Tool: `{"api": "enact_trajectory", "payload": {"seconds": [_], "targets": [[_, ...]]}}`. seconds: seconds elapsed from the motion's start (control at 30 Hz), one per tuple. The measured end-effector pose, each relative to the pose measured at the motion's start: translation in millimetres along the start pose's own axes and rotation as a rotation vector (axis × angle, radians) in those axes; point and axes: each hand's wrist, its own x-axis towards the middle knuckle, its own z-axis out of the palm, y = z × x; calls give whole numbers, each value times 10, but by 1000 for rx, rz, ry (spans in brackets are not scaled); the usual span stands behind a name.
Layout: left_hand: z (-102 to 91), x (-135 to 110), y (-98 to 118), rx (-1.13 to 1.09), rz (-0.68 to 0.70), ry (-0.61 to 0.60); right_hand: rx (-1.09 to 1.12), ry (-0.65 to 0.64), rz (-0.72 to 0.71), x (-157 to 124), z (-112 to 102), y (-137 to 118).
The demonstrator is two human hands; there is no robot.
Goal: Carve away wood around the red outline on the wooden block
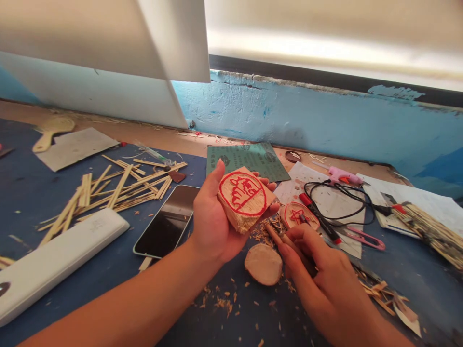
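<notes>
At centre frame, the left hand (211, 226) grips a wooden block (243, 197) bearing a red oval drawing. Lower right, the right hand (318, 274) is closed around a thin carving tool (279, 236), its tip by the block's lower edge. A plain wooden disc (263, 264) lies below.

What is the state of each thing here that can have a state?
left hand, closed around the wooden block
wooden block, held up, tilted, red drawing facing the camera
right hand, closed on the thin tool
smartphone, lying face up, screen dark
glue gun, lying on its side
plain wooden disc, lying flat
pink snips, lying flat, blades appear closed
</notes>
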Motion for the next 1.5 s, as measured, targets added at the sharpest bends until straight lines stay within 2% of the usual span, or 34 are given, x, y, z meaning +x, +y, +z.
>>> {"api": "enact_trajectory", "payload": {"seconds": [0.13,0.3,0.53,0.7,0.83,1.1,1.27,1.5], "targets": [[-6,0,-25,22,16,-22,36,-150,-132,-1,-22,-75],[-36,1,-78,27,25,-87,22,-151,-182,-18,6,-80],[-34,-22,-102,54,44,-93,-14,-84,-152,-15,-3,-84],[-44,-18,-97,39,31,-106,13,-109,-103,-11,-12,-95],[-50,-13,-94,32,32,-108,75,-138,-135,0,0,-95],[-53,-18,-106,56,50,-105,116,-100,-93,-10,-5,-81],[-59,-11,-118,37,53,-106,181,-203,-83,-1,7,-122],[-53,-13,-108,21,33,-116,193,-215,-70,-16,-12,-130]]}}
